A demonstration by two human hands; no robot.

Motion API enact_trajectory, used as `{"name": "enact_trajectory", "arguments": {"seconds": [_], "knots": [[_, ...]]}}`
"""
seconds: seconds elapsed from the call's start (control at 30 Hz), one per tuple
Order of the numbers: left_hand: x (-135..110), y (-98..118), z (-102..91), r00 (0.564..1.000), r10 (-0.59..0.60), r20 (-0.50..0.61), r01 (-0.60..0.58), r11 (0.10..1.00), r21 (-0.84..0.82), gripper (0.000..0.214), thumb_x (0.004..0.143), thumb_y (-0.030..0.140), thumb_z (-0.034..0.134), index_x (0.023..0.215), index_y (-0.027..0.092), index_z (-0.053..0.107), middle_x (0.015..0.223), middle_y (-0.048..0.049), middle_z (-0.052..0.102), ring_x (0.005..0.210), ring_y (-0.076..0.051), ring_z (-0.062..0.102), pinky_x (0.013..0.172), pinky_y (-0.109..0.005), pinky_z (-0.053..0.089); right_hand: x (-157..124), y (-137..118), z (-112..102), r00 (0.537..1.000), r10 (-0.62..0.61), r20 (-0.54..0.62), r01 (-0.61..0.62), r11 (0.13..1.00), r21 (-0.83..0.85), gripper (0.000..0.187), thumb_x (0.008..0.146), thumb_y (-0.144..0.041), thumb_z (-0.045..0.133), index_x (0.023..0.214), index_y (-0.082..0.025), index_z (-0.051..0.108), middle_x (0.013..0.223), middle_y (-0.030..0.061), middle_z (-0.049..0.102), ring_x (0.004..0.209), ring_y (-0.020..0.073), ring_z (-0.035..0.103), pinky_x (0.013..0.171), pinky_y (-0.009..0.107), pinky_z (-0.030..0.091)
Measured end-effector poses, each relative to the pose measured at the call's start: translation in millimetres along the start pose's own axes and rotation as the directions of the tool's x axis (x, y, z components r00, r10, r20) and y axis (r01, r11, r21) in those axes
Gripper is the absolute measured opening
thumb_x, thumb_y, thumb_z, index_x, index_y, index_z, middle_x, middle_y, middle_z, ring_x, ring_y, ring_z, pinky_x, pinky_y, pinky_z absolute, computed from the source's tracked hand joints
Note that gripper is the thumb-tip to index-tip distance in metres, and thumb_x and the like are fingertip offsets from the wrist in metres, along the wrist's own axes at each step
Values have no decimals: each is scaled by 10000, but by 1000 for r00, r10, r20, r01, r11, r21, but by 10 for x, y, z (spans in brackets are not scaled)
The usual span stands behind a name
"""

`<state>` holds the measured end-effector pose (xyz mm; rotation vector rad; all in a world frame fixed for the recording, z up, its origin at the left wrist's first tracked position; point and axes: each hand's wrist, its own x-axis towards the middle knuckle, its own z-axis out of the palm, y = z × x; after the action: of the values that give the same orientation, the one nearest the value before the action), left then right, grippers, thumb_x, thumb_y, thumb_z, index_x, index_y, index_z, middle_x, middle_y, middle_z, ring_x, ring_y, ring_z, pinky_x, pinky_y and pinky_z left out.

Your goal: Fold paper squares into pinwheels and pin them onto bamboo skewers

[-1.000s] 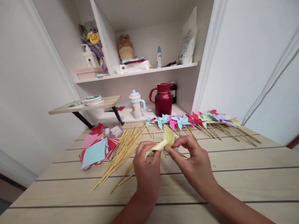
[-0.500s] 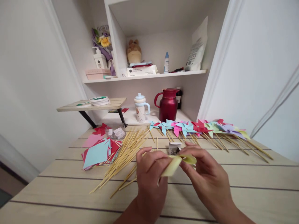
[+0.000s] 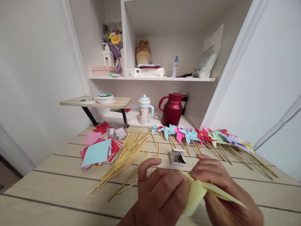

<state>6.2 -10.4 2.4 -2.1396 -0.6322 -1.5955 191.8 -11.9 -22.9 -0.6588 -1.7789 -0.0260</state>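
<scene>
A pale yellow piece of paper (image 3: 195, 195), curled and folded, is held between both hands just above the table's near side. My left hand (image 3: 163, 194) is closed on its left part, with the index finger raised and bent. On the other side, my right hand (image 3: 225, 188) pinches the paper near its middle, and a pointed flap sticks out over the palm. Just beyond the hands stands a small open white box (image 3: 178, 158) with small metal pins in it. Bamboo sticks (image 3: 124, 160) lie in a loose heap left of the hands.
Finished paper pinwheels (image 3: 190, 135) on sticks line the table's back right. Square paper sheets (image 3: 97, 153) are stacked at left, by a clear container of small boxes (image 3: 119, 133). A red jug (image 3: 172, 110) and a white cup (image 3: 144, 111) stand behind. A small raised shelf (image 3: 70, 102) overhangs the back left.
Both hands have come nearer and lower with the yellow paper, which has turned so a long flap points right. The small white box is now uncovered. The camera view has shifted slightly.
</scene>
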Motion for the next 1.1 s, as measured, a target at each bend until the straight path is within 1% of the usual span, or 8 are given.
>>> {"name": "enact_trajectory", "arguments": {"seconds": [0.2,0.3,0.33,0.4,0.53,0.7,0.87,1.1], "knots": [[-33,62,3,997,-64,32,64,998,-8,187,898,126,535,980,217,677,853,39,777,657,-97,689,906,-323,484,19,-42,-35,1000,16,-5,-16,1000,-16,158,919,-200,531,1006,-270,642,844,32,692,818,234,661,972,458,429],[-79,93,94,991,-122,-59,120,992,-35,207,910,132,514,982,233,679,825,36,768,628,-110,673,885,-348,495,10,-53,-37,999,32,-31,-34,999,-38,174,923,-202,517,993,-288,651,832,26,700,810,238,671,957,459,432],[-87,102,119,981,-148,-121,143,988,-51,219,913,124,500,960,241,680,797,42,759,604,-107,660,877,-347,496,1,-47,-42,999,31,-25,-32,998,-47,192,911,-182,520,1007,-289,647,843,26,701,821,240,672,967,465,427],[-88,115,142,971,-177,-158,167,983,-75,224,905,106,506,928,243,681,769,48,746,576,-97,646,873,-330,494,-21,-27,-60,1000,13,7,-13,998,-66,253,868,-128,534,1042,-284,632,877,28,698,854,241,671,1003,481,409],[-63,131,115,993,-108,-52,103,991,-82,197,902,94,529,926,196,696,800,34,754,594,-78,663,929,-286,463,-46,2,-86,999,-31,28,33,996,-89,358,785,-51,561,1063,-271,609,928,27,691,891,238,664,1054,513,380],[-78,129,165,959,-246,-142,226,964,-141,198,928,136,516,895,246,677,750,51,724,595,-98,650,916,-332,464,-53,19,-12,1000,-3,-10,3,999,-46,340,798,-28,551,1047,-249,621,940,43,691,906,245,666,1045,565,384],[-87,51,164,985,-167,-41,159,977,-141,223,924,119,474,930,218,673,819,25,728,693,-109,670,982,-345,387,-23,79,40,995,-1,-105,1,1000,-4,400,764,-3,638,1071,-258,623,913,32,712,887,239,665,992,548,435],[-167,15,202,967,-252,44,256,953,-162,198,869,72,545,914,220,670,854,12,700,775,-137,658,1030,-399,342,28,127,16,997,43,-70,-44,999,-22,316,816,-67,655,1059,-268,629,899,31,704,902,238,642,915,500,466]]}}
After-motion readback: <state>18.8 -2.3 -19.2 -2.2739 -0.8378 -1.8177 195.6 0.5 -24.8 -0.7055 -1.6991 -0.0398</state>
